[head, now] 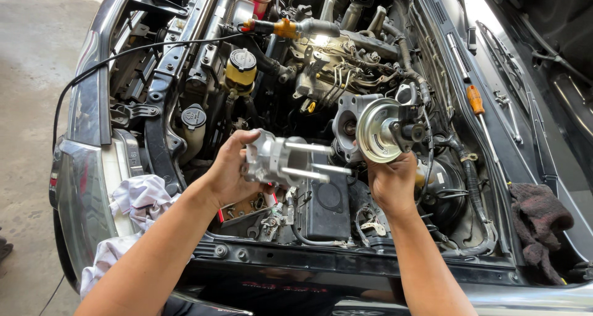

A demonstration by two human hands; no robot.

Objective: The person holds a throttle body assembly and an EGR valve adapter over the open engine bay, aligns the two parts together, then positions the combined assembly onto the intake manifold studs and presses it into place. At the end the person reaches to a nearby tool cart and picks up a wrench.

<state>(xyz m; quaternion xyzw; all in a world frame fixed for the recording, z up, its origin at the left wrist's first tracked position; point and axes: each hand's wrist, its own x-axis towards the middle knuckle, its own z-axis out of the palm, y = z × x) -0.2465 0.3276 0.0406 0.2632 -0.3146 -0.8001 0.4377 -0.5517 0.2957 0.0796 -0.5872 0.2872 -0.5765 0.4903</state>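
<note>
My left hand (230, 168) grips a silver cast-metal housing (272, 158) with long bolts (321, 162) sticking out to the right. My right hand (392, 183) holds up a round disc-shaped metal part (378, 129) with a dark fitting (411, 131) on its right side. Both parts hang side by side over the open engine bay (321, 63) of a car, a small gap between them.
A work light (290, 27) lies across the engine. An orange-handled screwdriver (475, 103) and wrenches (509, 109) rest on the right cowl. A dark rag (543, 220) sits at right, a white cloth (139, 199) on the left fender. A yellow fluid reservoir (241, 69) stands behind.
</note>
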